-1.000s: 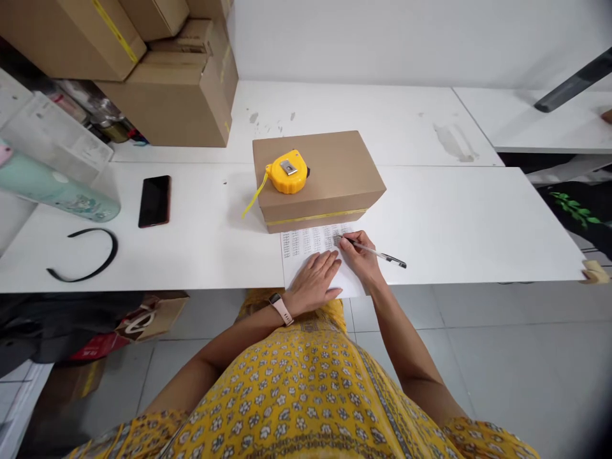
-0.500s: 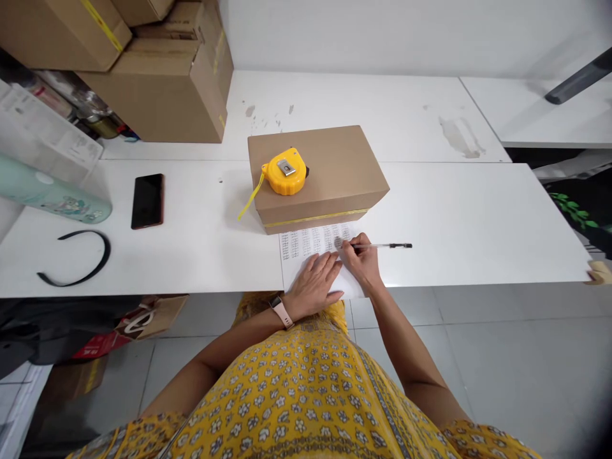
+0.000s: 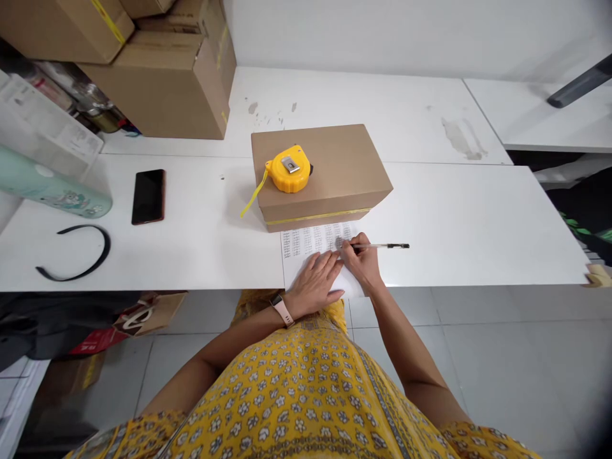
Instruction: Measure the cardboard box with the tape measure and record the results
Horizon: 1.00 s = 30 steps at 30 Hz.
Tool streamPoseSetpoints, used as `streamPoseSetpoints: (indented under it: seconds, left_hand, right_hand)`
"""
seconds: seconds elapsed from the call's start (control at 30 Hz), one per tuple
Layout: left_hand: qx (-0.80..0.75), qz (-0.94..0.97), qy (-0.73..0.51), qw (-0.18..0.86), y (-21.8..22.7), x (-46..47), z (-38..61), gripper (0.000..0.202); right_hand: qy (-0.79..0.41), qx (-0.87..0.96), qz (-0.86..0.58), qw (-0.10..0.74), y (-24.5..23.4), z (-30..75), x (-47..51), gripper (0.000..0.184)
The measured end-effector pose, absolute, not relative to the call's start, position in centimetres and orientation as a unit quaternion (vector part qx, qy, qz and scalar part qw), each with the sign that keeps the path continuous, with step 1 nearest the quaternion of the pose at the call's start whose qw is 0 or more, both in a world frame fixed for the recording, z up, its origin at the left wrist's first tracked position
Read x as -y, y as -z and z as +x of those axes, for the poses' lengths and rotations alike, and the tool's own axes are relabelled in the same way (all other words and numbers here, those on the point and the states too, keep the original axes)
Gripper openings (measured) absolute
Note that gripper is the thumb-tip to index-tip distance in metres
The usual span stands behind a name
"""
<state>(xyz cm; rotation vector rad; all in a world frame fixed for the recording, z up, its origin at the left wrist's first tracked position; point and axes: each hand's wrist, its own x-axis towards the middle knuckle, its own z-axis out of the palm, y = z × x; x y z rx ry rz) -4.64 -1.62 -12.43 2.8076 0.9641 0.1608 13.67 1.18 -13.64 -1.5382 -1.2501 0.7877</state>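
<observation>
A black-and-clear pen [image 3: 387,245] is held in the right hand [image 3: 362,260], whose grip is closed firmly around the barrel near the writing end; whether the tip touches the paper cannot be told. The pen is poised over a white sheet [image 3: 299,271], on which columns of small handwriting can be seen. The sheet is pressed by the left hand [image 3: 315,284], laid flat with its fingers extended and its grip open, nothing held. The sheet is lapped slightly over the near edge of the white worktop [image 3: 468,223], and its far edge is hidden by a brown carton [image 3: 325,162].

The carton is closed, so its contents cannot be seen; a yellow strip is run along its front side. On its top a yellow tape measure [image 3: 291,167] is rested, its yellow strap hung past the left edge. At the far left, larger cardboard boxes [image 3: 157,83] are stacked, their contents likewise hidden. Nearer, a mint-green bottle [image 3: 52,188] with a printed picture is placed; what is in it cannot be told. Beside it a dark phone [image 3: 148,196] and a black headband [image 3: 100,252] are laid.
</observation>
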Motion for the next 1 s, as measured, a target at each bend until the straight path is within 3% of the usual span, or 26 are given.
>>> streamPoseSetpoints:
  seconds: [1.0]
  left_hand:
    - [-0.327,0.939,-0.053,0.096,11.94,1.62,-4.68,0.071]
  right_hand:
    - [-0.309,0.503,-0.642,0.489,13.37,13.69,-1.42,0.025]
